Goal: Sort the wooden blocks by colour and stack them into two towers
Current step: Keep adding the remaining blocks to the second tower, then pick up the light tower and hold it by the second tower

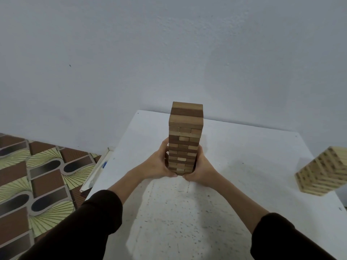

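The centre tower (185, 139) stood on the table (244, 184), toward its far edge. The left hand (159, 164) gripped the tower's left side down at the base, and the right hand (201, 167) gripped its right side. Well off to the tower's right, at the table's edge, sat the second tower (323, 171). Behind the tower rose the wall (169, 44). Off to its left and below lay the floor (37, 175).

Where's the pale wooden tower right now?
In the head view, the pale tower stands at the right edge of the white table, well apart from the dark tower that the left hand and right hand hold near its base.
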A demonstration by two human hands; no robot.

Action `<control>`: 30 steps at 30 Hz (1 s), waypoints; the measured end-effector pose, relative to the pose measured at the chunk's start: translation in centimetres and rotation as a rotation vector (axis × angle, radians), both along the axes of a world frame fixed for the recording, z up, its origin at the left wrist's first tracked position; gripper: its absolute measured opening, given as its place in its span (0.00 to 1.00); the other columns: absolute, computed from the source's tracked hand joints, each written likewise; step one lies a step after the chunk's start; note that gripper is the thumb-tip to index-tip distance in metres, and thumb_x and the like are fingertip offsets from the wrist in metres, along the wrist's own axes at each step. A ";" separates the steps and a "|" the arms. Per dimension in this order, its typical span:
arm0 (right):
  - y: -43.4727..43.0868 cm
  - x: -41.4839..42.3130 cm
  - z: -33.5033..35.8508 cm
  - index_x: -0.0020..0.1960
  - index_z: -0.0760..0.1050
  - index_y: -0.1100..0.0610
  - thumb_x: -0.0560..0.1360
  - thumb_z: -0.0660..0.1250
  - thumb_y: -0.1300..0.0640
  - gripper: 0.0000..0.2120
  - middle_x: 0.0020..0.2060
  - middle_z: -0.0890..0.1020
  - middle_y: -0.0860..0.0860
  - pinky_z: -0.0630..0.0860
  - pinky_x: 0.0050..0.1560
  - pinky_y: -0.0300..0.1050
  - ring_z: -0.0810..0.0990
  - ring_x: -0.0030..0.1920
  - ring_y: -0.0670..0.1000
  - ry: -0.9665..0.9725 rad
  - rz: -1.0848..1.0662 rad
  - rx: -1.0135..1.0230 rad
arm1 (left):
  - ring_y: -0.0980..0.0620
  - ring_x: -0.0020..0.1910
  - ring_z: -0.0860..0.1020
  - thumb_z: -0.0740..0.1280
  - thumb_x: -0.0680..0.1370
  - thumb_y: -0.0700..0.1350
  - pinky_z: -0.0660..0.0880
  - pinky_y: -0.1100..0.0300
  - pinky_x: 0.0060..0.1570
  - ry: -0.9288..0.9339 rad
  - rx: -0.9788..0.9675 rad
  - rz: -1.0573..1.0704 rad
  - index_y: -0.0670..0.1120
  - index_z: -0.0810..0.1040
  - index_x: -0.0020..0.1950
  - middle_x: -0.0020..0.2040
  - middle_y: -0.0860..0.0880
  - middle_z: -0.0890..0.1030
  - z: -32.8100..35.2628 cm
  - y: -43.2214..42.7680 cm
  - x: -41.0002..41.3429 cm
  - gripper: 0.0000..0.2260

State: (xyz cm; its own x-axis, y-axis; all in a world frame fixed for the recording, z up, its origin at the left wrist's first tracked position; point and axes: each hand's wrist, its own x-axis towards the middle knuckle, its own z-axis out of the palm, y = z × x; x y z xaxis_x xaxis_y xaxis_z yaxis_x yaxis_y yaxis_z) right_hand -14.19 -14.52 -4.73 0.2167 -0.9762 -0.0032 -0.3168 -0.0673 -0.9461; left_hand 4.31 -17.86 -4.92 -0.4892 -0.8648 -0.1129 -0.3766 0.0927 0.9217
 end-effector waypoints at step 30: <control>2.3 -3.5 -0.3 0.76 0.36 0.51 0.63 0.79 0.62 0.60 0.67 0.62 0.48 0.72 0.43 0.34 0.72 0.49 0.48 0.257 -0.064 0.142 | 0.53 0.50 0.73 0.77 0.68 0.38 0.75 0.68 0.41 -0.130 0.030 0.231 0.52 0.46 0.76 0.59 0.53 0.68 -0.1 4.0 0.1 0.49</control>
State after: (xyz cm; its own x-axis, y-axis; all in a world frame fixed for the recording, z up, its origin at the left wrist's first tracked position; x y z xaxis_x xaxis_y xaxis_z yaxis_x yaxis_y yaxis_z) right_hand -17.65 -12.19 -5.00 0.1295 -0.9737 -0.1872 -0.5462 0.0875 -0.8330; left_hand 4.39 -13.89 -5.04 -0.2591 -0.9471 -0.1894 -0.4999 -0.0363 0.8653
